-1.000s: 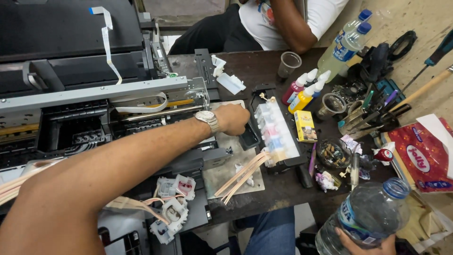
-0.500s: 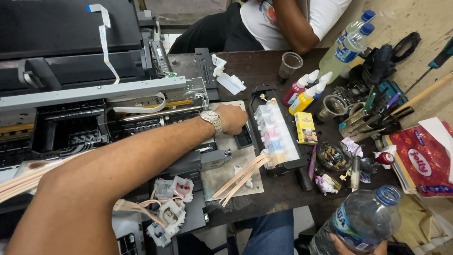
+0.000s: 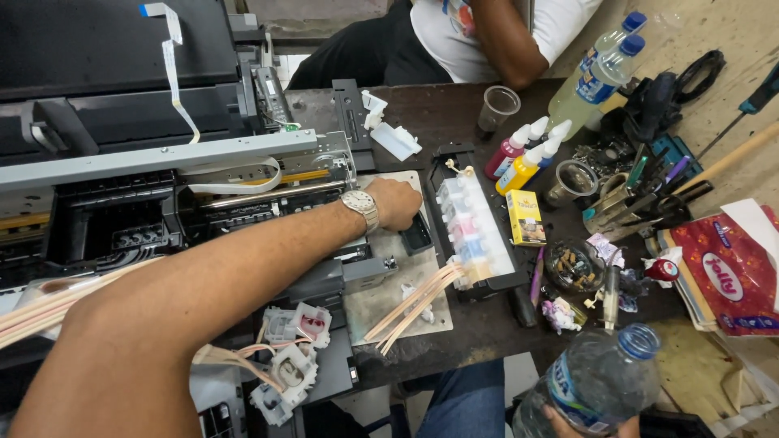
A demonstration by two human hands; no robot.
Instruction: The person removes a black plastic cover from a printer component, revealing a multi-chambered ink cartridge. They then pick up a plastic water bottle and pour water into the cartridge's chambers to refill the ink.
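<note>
L hand (image 3: 395, 203) closed on small black part (image 3: 417, 234) at printer's (image 3: 203, 186) 3 o'clock, just beside ink tank (image 3: 471, 227). R hand (image 3: 584, 423) grips water bottle (image 3: 596, 381) at worktop's 5 o'clock. Best w/ slow pull, mind tubes (image 3: 410, 304).

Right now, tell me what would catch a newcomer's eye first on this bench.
First, the left hand, with a wristwatch, reaching across an opened printer at the left to rest by the ink tank block at the table's middle. Next, the clear plastic bottle at the bottom right, gripped from below by the right hand, which is barely in view. Behind, small ink bottles and scattered tools crowd the right side.
</note>
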